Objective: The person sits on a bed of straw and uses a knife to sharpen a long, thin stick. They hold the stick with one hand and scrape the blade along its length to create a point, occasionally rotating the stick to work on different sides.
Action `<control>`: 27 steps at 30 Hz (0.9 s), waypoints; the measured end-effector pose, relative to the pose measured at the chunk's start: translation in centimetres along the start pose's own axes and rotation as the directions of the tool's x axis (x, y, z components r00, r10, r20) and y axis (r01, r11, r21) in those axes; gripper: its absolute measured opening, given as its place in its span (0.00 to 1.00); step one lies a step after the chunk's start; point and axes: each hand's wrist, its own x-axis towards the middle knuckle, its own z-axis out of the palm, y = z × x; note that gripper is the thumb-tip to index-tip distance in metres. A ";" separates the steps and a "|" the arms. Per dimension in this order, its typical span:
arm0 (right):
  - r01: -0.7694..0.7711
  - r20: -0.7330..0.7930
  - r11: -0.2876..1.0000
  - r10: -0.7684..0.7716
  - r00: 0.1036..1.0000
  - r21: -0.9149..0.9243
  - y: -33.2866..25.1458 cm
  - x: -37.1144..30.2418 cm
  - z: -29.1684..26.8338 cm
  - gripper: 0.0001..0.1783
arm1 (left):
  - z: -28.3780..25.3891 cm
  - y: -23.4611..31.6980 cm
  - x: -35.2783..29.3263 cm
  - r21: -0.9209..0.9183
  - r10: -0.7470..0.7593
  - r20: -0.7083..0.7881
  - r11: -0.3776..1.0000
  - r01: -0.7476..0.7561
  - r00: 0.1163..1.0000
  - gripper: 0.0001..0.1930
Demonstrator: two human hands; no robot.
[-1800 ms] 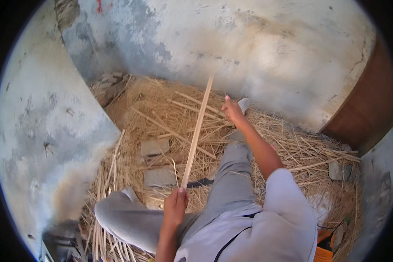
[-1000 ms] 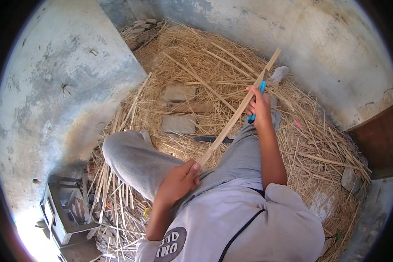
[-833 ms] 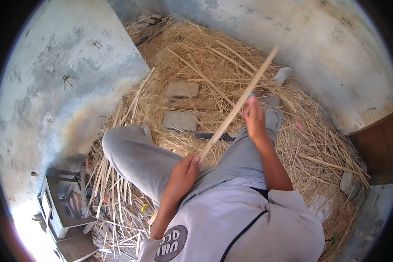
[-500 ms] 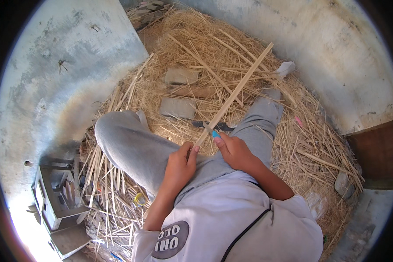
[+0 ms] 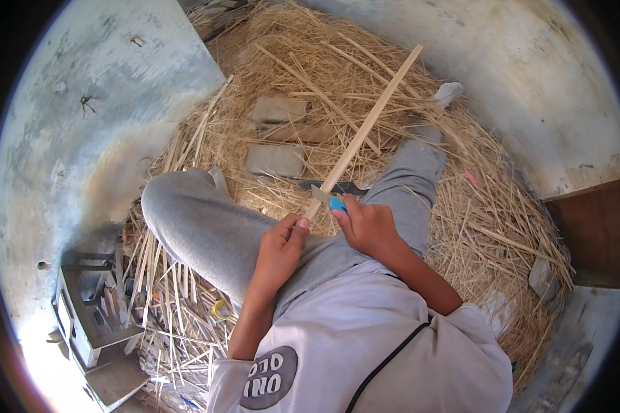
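My left hand (image 5: pixel 282 249) is closed around the near end of a long, pale bamboo strip (image 5: pixel 370 122), which slants away to the far right above my legs. In my right hand (image 5: pixel 370 224) is a small knife (image 5: pixel 337 204) with a blue handle, gripped between thumb and fingers. Its short blade lies across the strip, just beyond my left hand. Most of the handle is hidden in my palm. Beneath the strip, a dark-bladed knife (image 5: pixel 351 188) rests on the shavings between my legs.
Shavings and thin strips (image 5: pixel 489 227) cover the floor around me. Two grey blocks (image 5: pixel 275 160) lie ahead. At the lower left stands a wooden frame (image 5: pixel 89 310) beside loose strips and a yellow tape roll (image 5: pixel 220 310). Worn walls (image 5: pixel 517 89) close in both sides.
The view has shifted slightly. The blue-handled knife stays on the strip near my left hand, its blade now lying at a different angle. Both hands keep their holds.
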 end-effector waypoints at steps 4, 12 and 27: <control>0.006 -0.055 1.000 -0.007 0.998 -0.022 0.5 0.4 0.4 0.20 | 0.1 0.3 0.2 -0.007 -0.001 -0.007 1.000 0.001 1.000 0.15; 0.000 -0.085 0.997 -0.008 0.996 -0.082 0.8 1.0 0.3 0.19 | 0.7 1.9 -0.2 0.210 0.095 -0.124 0.975 -0.067 0.988 0.15; -0.253 0.205 0.904 0.190 0.960 0.344 1.2 -2.0 -3.5 0.23 | 0.4 1.3 -1.5 0.304 0.117 -0.132 0.950 -0.073 0.984 0.12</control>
